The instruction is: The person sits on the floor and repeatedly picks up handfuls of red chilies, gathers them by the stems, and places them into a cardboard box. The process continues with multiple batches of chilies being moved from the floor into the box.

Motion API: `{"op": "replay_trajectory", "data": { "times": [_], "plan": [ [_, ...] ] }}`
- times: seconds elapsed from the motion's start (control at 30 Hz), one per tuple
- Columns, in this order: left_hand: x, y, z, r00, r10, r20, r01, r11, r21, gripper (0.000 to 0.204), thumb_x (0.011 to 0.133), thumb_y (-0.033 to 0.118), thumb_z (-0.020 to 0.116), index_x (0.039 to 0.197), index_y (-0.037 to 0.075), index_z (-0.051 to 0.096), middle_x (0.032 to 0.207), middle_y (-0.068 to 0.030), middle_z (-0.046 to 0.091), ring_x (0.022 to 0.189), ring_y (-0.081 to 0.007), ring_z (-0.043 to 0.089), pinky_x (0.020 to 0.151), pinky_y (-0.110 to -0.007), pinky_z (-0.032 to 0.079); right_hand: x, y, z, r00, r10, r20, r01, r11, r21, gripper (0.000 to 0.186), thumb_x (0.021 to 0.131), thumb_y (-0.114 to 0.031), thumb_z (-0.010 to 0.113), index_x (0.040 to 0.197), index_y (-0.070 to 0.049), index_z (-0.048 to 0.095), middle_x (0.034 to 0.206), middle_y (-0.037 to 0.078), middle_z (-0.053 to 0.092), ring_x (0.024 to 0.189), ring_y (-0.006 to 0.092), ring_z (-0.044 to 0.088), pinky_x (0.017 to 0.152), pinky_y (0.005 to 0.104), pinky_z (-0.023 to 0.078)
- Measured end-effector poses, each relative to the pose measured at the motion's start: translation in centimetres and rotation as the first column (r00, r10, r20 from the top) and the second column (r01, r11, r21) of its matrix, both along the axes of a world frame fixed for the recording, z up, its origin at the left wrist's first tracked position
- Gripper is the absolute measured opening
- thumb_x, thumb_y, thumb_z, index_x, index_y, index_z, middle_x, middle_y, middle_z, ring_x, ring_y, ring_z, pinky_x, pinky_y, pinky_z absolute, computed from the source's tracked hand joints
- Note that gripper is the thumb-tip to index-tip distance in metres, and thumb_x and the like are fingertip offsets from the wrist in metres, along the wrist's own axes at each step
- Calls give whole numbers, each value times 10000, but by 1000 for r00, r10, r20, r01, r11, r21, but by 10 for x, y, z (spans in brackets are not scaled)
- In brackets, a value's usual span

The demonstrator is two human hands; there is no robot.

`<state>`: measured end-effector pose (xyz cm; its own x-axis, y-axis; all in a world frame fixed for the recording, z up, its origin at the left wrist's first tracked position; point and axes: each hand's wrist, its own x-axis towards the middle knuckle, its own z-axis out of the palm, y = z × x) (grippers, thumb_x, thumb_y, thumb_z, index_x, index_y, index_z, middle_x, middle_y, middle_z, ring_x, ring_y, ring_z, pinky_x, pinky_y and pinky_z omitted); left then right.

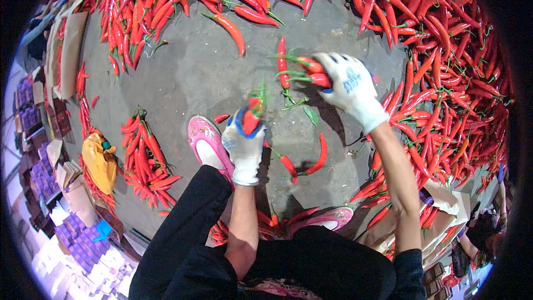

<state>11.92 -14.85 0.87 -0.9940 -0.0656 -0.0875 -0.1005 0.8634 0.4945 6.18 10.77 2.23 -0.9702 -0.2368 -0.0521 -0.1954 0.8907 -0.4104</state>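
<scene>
Your dark trouser legs (222, 244) fill the lower frame, with a pink shoe (206, 145) just beside your left hand (244, 147) and another pink shoe (325, 219) near your knee. Your left hand, in a white glove, is closed around a red chilli (252, 114) whose green stem sticks up above the fist. Your right hand (351, 89), gloved too, is clamped on a small bunch of chillies (311, 72), stems pointing left.

Bare grey floor (194, 72) lies open ahead and to your left; the big chilli heap (444, 78) hems it in along the top and right. A sorted pile (145, 161) lies at your left, well apart from both hands. Two loose chillies (305, 161) lie on the floor between your hands, below the bunch.
</scene>
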Motion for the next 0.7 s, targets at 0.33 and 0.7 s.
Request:
{"op": "replay_trajectory", "data": {
  "times": [0.33,0.7],
  "plan": [
    [-3,13,-7,783,381,492,-610,316,727,102,776,27,715,801,75,628,723,32,590,606,-69,520,529,-251,407,-34,-38,-2,961,169,220,-204,968,148,554,678,-197,703,1185,-61,528,1027,172,607,979,326,598,840,406,478],
    [27,54,-18,617,512,597,-696,1,718,118,839,59,654,938,97,603,789,17,584,649,-101,574,547,-260,474,-32,-48,-3,919,347,188,-363,930,59,628,670,-198,693,1254,-65,506,1015,146,609,968,293,592,835,379,461]
  ]
}}
